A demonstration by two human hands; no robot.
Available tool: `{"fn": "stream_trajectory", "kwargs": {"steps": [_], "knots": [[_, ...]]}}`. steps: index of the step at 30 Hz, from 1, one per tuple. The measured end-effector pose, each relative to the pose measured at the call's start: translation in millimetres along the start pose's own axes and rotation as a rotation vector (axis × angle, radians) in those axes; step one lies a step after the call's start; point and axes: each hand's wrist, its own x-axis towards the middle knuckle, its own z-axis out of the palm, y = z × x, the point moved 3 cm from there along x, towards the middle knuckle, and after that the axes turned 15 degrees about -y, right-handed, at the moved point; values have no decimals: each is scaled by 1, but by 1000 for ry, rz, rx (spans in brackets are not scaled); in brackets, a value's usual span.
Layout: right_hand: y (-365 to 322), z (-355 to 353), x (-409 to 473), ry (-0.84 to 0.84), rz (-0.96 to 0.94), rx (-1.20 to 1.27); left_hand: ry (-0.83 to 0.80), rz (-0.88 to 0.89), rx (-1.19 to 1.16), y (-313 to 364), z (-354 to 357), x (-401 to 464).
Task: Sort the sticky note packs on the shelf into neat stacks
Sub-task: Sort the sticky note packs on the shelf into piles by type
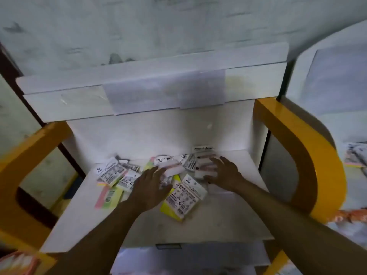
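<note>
On the white shelf (218, 221), sticky note packs (113, 174) lie in a loose jumble, some overlapping. The left hand (150, 187) rests flat, fingers spread, over the middle packs, gripping nothing. The right hand (226, 172), fingers also spread, seems to touch a pink-striped pack (204, 171), though blur hides any grasp.

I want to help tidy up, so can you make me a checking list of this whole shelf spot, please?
Surface: white shelf, front part bare.
Job's things: sticky note packs lie scattered and overlapping toward the back, some label-up, some tilted; no neat stacks yet.
Clutter: nothing seen besides the packs.
Hands: left hand spread flat over the middle packs; right hand open over the packs at the back right, fingers spread. Neither clearly grips anything.
Cables: nothing seen.
Surroundings: yellow shelf frame on both sides, a white shelf board above, more packaged goods at the right, blurred.
</note>
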Motion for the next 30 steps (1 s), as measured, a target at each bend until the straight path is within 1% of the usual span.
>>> {"fn": "stream_trajectory", "kwargs": {"steps": [2, 3, 4, 5, 8, 11, 13, 14, 17, 20, 22, 26, 30], "knots": [[-1, 1, 0, -53, -5, 50, -109, -36, -16, 6, 6, 6], [-2, 3, 1, -66, -1, 46, -187, -45, 27, 11, 11, 9], [-3, 4, -1, -67, 15, 24, -239, -33, 67, 15, 17, 11], [-2, 6, 1, -39, 13, 12, -254, -13, 103, 17, 21, 12], [4, 6, 14, 73, 20, -24, -235, -19, 138, 9, 25, 14], [9, 13, 25, 111, 22, -49, -184, -39, 129, -8, 17, 12], [-1, 21, 19, 188, -32, -68, -152, -51, 122, -26, 13, 8], [-11, 24, 16, 195, -61, -66, -141, -59, 129, -35, 12, 6], [-40, 38, 15, 130, -79, -14, -127, -26, 146, -58, 7, -4], [-63, 56, 22, 152, -63, 14, -100, 15, 42, -72, 2, -11], [-75, 64, 24, 138, -64, 22, -63, 22, 5, -81, 0, -13], [-89, 69, 25, 113, -55, 30, -36, 25, -68, -90, -1, -18], [-100, 80, 20, 101, -74, 3, 19, 23, -81, -93, -4, -19]]}}
